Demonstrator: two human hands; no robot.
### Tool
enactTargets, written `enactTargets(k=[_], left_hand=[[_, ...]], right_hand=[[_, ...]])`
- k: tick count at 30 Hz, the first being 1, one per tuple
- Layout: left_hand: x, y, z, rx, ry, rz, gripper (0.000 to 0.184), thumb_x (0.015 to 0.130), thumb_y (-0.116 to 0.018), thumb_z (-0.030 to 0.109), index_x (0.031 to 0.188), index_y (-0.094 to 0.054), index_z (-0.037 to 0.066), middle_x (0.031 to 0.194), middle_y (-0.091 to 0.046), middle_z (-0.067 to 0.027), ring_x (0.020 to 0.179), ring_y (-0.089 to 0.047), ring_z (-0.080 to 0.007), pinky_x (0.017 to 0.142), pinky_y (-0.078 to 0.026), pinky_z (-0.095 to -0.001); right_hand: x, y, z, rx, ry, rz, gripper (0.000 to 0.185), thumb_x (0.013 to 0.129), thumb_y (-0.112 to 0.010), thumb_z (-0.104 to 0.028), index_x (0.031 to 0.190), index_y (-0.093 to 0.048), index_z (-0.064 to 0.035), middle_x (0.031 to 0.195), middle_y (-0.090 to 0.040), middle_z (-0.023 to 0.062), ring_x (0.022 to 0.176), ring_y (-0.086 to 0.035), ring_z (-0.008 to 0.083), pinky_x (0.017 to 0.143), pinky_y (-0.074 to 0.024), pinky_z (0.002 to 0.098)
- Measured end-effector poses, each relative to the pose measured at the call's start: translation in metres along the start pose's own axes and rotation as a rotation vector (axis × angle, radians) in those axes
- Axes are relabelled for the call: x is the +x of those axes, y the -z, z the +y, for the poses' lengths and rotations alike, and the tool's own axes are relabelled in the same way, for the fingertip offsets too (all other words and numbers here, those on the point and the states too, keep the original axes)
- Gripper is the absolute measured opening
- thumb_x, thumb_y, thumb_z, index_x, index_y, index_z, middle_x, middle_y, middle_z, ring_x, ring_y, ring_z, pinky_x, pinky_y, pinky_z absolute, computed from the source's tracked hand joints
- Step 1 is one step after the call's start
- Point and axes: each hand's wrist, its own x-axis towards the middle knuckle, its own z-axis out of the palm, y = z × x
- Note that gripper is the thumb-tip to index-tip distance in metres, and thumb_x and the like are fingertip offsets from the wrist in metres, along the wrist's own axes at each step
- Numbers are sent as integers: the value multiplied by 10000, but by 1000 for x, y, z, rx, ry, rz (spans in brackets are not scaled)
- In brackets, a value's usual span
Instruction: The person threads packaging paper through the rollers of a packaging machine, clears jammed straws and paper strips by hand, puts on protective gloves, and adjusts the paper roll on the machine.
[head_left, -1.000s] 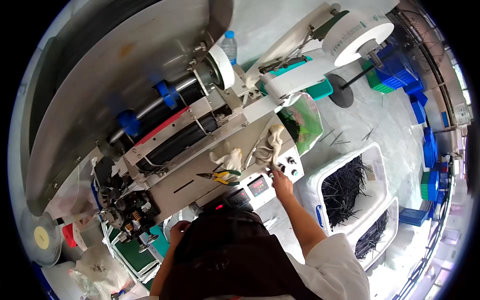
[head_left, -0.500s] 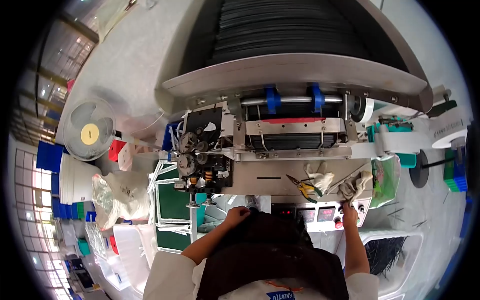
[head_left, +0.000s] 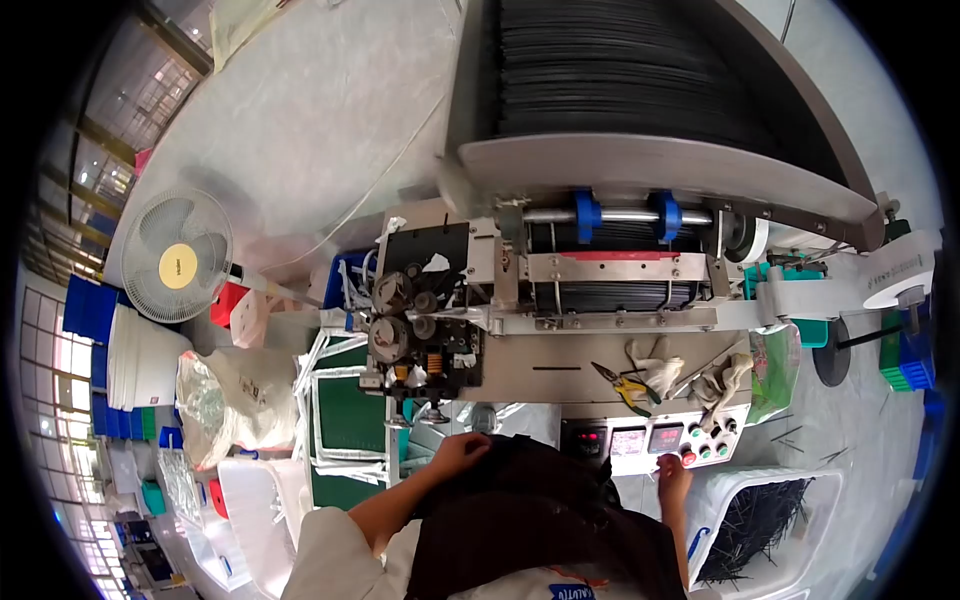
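My left hand (head_left: 460,453) rests by the dark apron (head_left: 530,500) at my waist. Its fingers are curled together, and whatever may be in them is hidden. Just below the front edge of the control panel (head_left: 650,440), my right hand (head_left: 674,478) hangs with loosely bent fingers and nothing visible in it. The red button (head_left: 688,458) is the control closest to that hand. Yellow-handled pliers (head_left: 625,388) and a pair of work gloves (head_left: 655,372) lie on the machine's metal table (head_left: 510,355), with a thin black strip (head_left: 556,368) to their left.
A metal hopper (head_left: 660,150) full of black strips sits above the machine's rollers. A white bin (head_left: 830,500) with black strips stands at lower right. At left are a fan (head_left: 178,255), a plastic bag (head_left: 240,395) and a green rack (head_left: 350,410) with white strips.
My right hand has come off the right end of the control panel and drawn back toward me and left. My left hand stays by the apron. The camera view has shifted.
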Motion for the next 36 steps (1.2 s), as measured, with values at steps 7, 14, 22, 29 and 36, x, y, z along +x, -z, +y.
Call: enactTargets(k=[7, 14, 22, 29, 36], left_hand=[[-37, 59, -54, -267, 135, 139, 162, 760, -562, 152, 870, -580, 35, 767, -607, -66, 711, -583, -141, 627, -458, -254], [-51, 69, -82, -535, 316, 175, 163, 788, -546, 172, 873, -561, 33, 763, -591, -38, 674, -543, -100, 575, -422, -231], [-55, 62, -88, -275, 280, 258, 163, 749, -577, 161, 830, -587, 20, 718, -601, -62, 672, -569, -134, 623, -443, -259], [-75, 69, -72, -243, 346, 265, 147, 750, -581, 158, 815, -595, 27, 713, -602, -55, 673, -562, -118, 635, -444, -255], [-57, 68, -68, -126, 184, 218, 138, 750, -574, 142, 825, -592, 28, 712, -608, -68, 662, -587, -134, 593, -457, -258]], right_hand=[[-50, -70, -86, -47, 1, -111, 175, 764, -537, -219, 770, -583, -49, 628, -590, 120, 558, -582, 265, 507, -448, 350], [-26, -63, -83, 21, -62, 45, 182, 783, -519, -172, 857, -576, -16, 755, -600, 145, 682, -594, 271, 587, -461, 340], [35, -73, 8, -151, -688, 183, 810, 802, -337, -513, 1235, -84, 123, 1302, 35, 294, 1231, 48, 373, 1010, -18, 407], [28, -109, 53, 2, -468, 453, 706, 838, -322, -427, 1233, -112, 119, 1314, 72, 267, 1222, 83, 387, 1002, -2, 429], [41, -50, -48, -93, -605, 314, 569, 779, -497, -307, 1141, -318, 94, 1134, -374, 287, 1049, -381, 391, 879, -320, 400]])
